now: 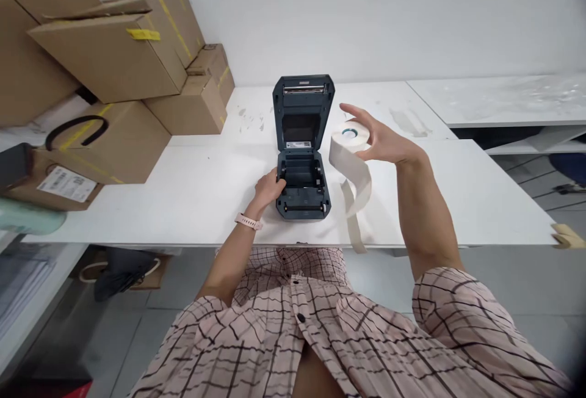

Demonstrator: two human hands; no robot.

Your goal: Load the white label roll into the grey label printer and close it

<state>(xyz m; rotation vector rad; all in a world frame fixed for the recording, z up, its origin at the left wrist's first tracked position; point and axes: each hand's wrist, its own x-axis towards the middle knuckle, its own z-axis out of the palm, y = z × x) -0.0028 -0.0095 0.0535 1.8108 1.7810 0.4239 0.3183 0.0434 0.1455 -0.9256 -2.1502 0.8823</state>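
A dark label printer (302,202) stands on the white table with its lid (303,111) raised and its roll bay uncovered. My left hand (269,189) grips the left side of the printer's base, the thumb over its rim. Just right of the printer, my right hand (378,138) has a roll of white labels (341,141) between thumb and fingers, the forefinger stretched out past it. The roll's core shows a blue-green ring. From the roll a loose strip (359,187) curls down and hangs over the table's front edge.
Cardboard boxes (114,59) are piled on the left of the table (206,202), one with a black strap (68,126). A pale green object (34,216) lies at the left front. A lower white shelf (549,138) stands at the right. Behind the table rises a white wall.
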